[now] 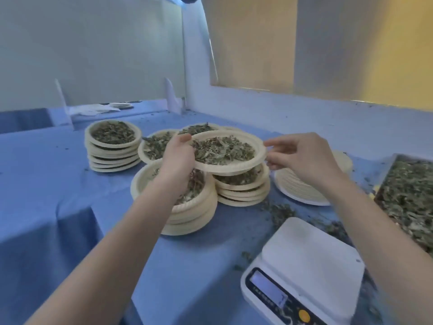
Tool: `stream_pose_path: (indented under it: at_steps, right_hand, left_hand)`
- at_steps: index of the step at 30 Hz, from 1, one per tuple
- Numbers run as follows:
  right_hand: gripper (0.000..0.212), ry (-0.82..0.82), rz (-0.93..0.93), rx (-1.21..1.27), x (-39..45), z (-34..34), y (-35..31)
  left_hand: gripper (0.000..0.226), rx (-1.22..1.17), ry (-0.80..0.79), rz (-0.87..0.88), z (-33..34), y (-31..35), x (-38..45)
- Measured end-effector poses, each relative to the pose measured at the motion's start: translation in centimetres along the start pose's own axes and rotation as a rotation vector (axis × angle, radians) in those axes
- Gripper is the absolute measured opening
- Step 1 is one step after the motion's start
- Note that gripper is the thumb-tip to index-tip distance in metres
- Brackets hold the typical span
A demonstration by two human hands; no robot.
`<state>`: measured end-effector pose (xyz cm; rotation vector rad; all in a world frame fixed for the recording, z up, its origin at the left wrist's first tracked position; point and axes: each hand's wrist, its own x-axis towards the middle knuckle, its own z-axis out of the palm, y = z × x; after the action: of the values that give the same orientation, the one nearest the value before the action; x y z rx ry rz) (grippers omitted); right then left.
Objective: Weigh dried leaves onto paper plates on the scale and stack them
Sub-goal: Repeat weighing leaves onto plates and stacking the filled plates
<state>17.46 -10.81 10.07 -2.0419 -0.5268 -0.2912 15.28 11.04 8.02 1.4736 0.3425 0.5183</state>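
Above stacked plates [242, 184], leaf-filled plate [234, 168], both hands' grip

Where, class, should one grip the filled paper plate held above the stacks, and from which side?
By its rim, at opposite edges, from the sides, as the left hand and right hand do on the filled plate. It is shallow and heaped with loose leaves, so it probably needs holding level.

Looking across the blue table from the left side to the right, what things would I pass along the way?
Far-left stack of filled plates → left hand → held plate of leaves → right hand → stack of empty plates → tray of loose leaves.
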Motion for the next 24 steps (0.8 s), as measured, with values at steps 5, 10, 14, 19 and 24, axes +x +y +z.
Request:
stream_pose_path:
  at_steps: [5,10,14,19,24]
  right_hand:
    - [0.036,0.019,-0.062,-0.159,5.9,6.1,-2.9]
    - [0.036,-0.115,-0.026,-0.294,11.2,9.9,-2.5]
    - [0.040,-0.182,0.029,-0.514,13.1,11.2,-0.4]
    - [0.035,-0.133,0.038,-0.479,13.5,11.3,0.9]
    - [0.052,-0.149,0.061,-0.463,13.0,10.3,0.5]
  left_hand:
    - [0.043,0.163,0.057,0.085,-3.8,1.9,4.7]
    - [0.049,0.382,-0.072,0.091,-4.6,2.1,9.4]
    - [0.054,0.605,-0.137,-0.013,-4.2,-0.3,11.8]
    - [0.056,0.774,-0.050,0.009,-4.7,-1.4,12.8]
    - [0.054,0.882,-0.044,0.182,-3.6,0.9,11.3]
